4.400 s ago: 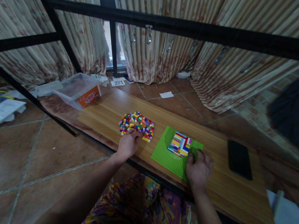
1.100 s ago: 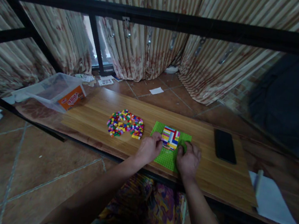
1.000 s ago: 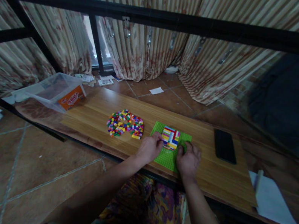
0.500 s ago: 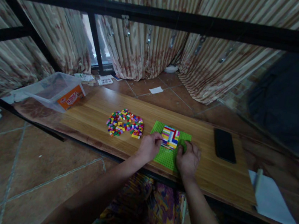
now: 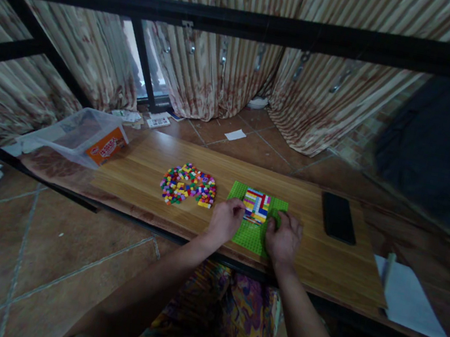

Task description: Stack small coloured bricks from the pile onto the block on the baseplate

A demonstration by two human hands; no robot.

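The block (image 5: 256,205) is set on the plate (image 5: 251,238); at its left, the fingers of the left hand (image 5: 225,220) are pinched, contents hidden. If loosely braced by the right hand (image 5: 284,239), fingers parted, the plate could be shifted.

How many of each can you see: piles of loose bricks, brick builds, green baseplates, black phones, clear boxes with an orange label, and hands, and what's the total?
Loose brick pile: 1
Brick build: 1
Green baseplate: 1
Black phone: 1
Clear box: 1
Hands: 2 (left hand, right hand)
Total: 7
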